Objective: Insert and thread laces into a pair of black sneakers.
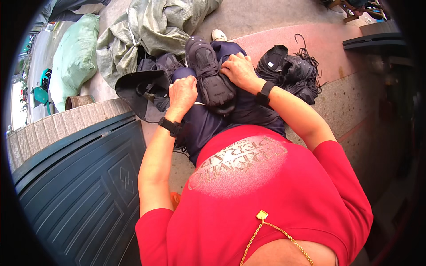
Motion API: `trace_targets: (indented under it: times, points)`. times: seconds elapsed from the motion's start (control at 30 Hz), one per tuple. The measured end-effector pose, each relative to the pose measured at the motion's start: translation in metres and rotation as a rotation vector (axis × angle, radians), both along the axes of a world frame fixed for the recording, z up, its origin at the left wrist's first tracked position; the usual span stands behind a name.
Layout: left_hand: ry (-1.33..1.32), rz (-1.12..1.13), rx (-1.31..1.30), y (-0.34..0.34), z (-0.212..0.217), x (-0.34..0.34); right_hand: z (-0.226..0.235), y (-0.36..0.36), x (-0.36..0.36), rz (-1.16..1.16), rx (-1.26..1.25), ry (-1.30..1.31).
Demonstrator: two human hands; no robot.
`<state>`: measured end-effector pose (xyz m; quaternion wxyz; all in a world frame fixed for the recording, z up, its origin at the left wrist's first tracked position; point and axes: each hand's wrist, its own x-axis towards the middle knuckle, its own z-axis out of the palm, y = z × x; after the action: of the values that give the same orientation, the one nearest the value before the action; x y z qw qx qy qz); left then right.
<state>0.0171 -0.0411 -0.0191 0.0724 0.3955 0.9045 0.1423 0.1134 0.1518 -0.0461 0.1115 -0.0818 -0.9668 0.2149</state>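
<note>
A black lace-up sneaker point(211, 75) rests across my lap, its heel end toward me. My left hand point(183, 94) is closed at the sneaker's left side, knuckles up. What its fingers pinch, if anything, is too small to make out. On the opposite side my right hand point(239, 71) has its fingers curled in against the sneaker's edge by the laces. Whatever lies between those fingertips is hidden. A thin white strip point(199, 103) shows beside the heel, close to my left hand.
More black shoes with loose laces point(290, 71) lie on the floor to the right. To the left are a curved black piece point(142, 93) and further dark shoes point(166, 62). Beyond stand grey woven sacks point(155, 26), a pale green sack point(76, 57) and a blue panelled door point(84, 186).
</note>
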Motion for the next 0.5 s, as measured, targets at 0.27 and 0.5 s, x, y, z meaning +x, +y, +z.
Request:
trace_targets:
  times: [0.27,0.5]
  points:
    - [-0.008,-0.108,-0.055,0.007,0.001,-0.004,-0.002,0.002,-0.001,-0.012,-0.014,-0.010]
    - [0.069,0.190,0.090,0.011,0.000,0.011,0.004,0.001,0.001,0.016,0.013,-0.095]
